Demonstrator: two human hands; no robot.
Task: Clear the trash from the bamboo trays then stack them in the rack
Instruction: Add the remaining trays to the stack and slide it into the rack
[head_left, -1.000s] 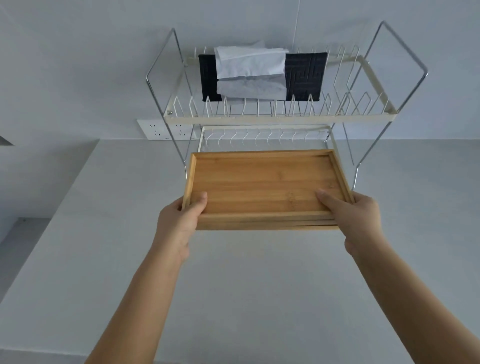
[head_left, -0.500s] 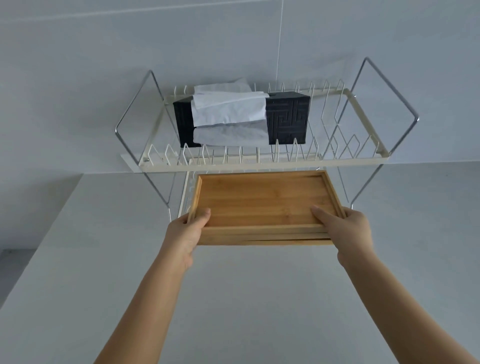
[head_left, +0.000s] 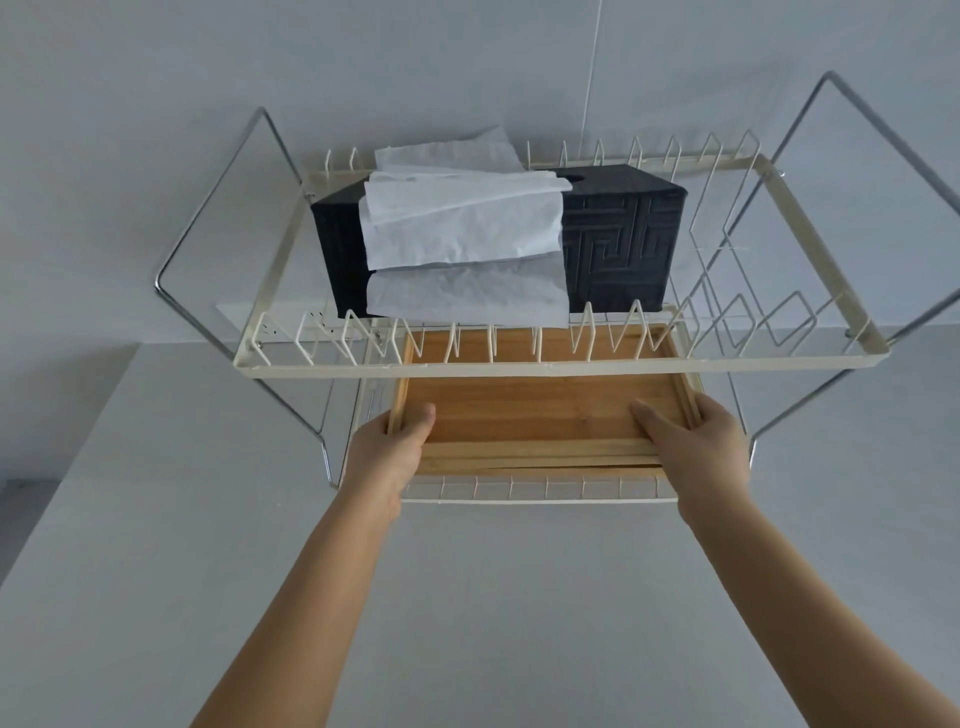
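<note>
**A:** What does the head camera show?

**B:** Two bare arms reach forward. The left hand (head_left: 387, 457) and right hand (head_left: 693, 449) grip the near corners of the bamboo trays (head_left: 535, 410), thumbs on top, fingers curled under and out of sight. At least two trays appear stacked, judging by the layered front edges. They sit in the lower tier of a white wire rack (head_left: 561, 366), partly under its upper shelf.

**A:** How would the trays handle?

**B:** They look stiff, light and smooth, with raised rims; holding both short ends, as here, seems the steadiest grip, since stacked trays could slide on each other.

**A:** What is inside things?

**B:** The top tray is bare, no trash visible. The upper shelf holds a black tissue box (head_left: 618, 239) with white tissue (head_left: 462, 244) draped over its front. The grey counter (head_left: 156, 519) lies beneath.
</note>
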